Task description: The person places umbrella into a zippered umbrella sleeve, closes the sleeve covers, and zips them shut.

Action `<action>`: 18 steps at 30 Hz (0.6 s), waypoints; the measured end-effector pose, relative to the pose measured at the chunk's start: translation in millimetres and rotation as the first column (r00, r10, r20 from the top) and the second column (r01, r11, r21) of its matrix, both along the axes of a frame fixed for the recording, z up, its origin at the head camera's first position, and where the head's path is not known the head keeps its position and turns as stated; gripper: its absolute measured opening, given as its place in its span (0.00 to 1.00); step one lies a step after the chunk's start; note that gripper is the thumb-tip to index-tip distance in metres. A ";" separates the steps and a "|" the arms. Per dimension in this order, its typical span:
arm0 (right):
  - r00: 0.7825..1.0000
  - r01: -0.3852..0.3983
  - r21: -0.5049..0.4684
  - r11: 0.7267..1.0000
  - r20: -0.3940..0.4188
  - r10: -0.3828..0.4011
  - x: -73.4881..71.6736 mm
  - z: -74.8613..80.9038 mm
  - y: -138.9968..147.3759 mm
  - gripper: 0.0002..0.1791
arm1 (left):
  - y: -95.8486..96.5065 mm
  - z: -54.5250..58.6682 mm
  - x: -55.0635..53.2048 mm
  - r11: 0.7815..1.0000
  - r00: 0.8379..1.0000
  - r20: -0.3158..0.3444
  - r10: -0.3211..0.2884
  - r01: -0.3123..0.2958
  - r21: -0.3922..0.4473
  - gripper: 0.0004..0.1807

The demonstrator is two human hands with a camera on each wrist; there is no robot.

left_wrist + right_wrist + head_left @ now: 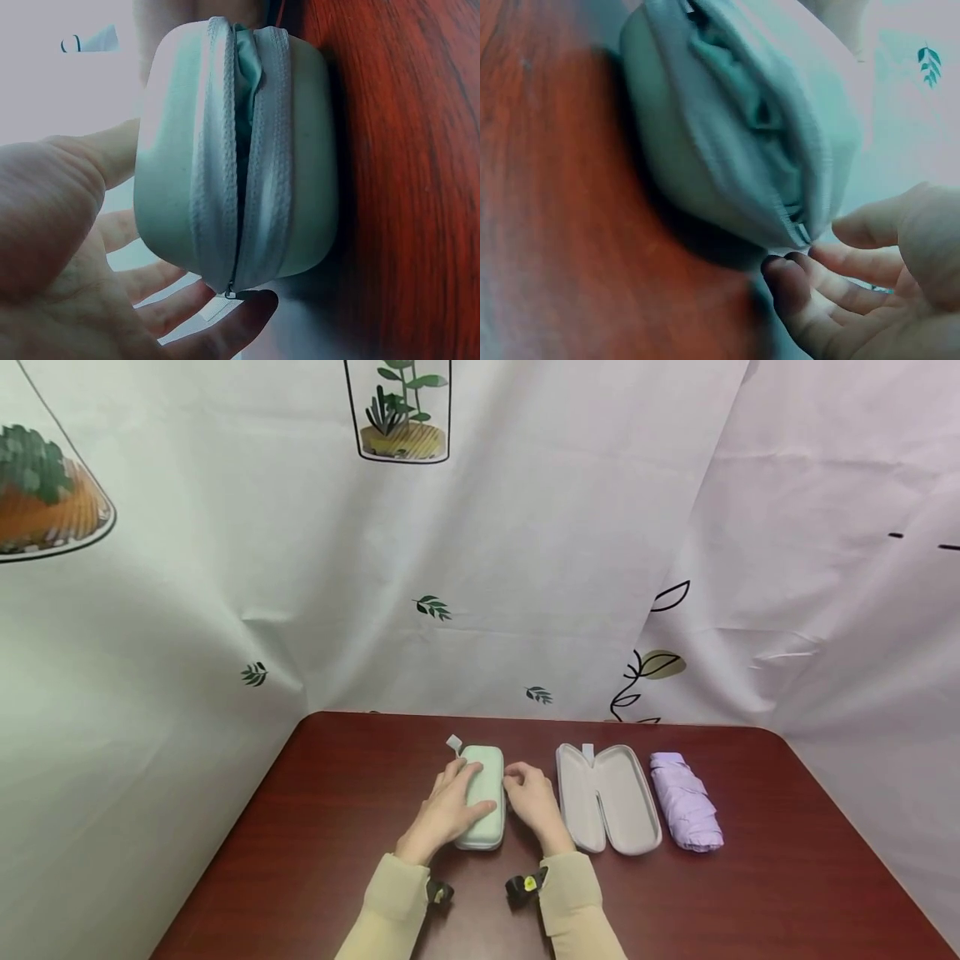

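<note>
We see the pale green case (487, 785) lying on the desk (337, 827) between the two hands, directly under the fingers of the left hand (444, 810) and just beside the fingertips of the right hand (532, 799). The left hand is spread wide, thumb and forefinger resting on the case's top and the other fingers down its left side; it steadies the case without curling round it. The right hand has its fingers bent, thumb and forefinger close together at the case's right edge, by the end of the open zipper (274, 165); the pull is hidden from us there, so we cannot tell whether they pinch it. Through the gap, at the end nearest the wrists, we see green fabric (247, 71) inside. A small white tag (453, 742) sticks out beyond the left hand's fingertips.

To the right of the right hand, near but apart from it, a pale case (630, 802) lies opened out, its two halves side by side. Farther right of that hand we find a lilac wrapped bundle (686, 806).
</note>
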State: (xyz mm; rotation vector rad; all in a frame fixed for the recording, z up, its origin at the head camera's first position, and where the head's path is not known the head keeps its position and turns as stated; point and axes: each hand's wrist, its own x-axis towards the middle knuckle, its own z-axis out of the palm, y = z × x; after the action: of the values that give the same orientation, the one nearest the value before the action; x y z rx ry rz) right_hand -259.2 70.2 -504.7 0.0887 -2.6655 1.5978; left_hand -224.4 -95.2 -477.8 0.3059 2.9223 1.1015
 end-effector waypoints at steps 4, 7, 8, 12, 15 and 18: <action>0.999 -0.040 -0.027 0.999 0.003 0.040 2.5 8.2 1.0 0.12 | -0.8 1.1 0.1 1.000 1.000 0.010 0.020 -0.020 0.006 0.38; 0.998 -0.055 0.002 0.998 -0.014 0.055 4.5 14.8 1.5 0.13 | -1.8 2.9 -0.5 0.999 0.999 0.029 0.045 -0.045 0.007 0.42; 0.998 -0.057 0.019 0.998 -0.023 0.057 5.0 16.6 1.7 0.13 | -2.2 3.4 -1.1 0.999 0.998 0.034 0.054 -0.054 0.004 0.44; 0.993 -0.083 0.086 0.993 -0.080 0.090 6.9 22.8 3.2 0.15 | -4.7 3.0 -3.2 0.996 0.995 0.055 0.087 -0.086 -0.012 0.50; 0.983 -0.131 0.094 0.987 -0.116 0.142 9.3 31.5 2.9 0.16 | -6.8 1.8 -4.0 0.995 0.992 0.068 0.103 -0.103 -0.006 0.53; 0.972 -0.169 0.103 0.980 -0.150 0.184 12.4 41.8 1.2 0.16 | -8.0 0.3 -4.7 0.994 0.991 0.078 0.109 -0.110 0.010 0.55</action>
State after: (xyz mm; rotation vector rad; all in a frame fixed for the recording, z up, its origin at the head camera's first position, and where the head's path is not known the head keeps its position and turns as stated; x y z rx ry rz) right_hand -246.8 71.4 -463.0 0.4487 -2.6686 1.4434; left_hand -229.2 -103.1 -477.5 0.1020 2.8950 1.1205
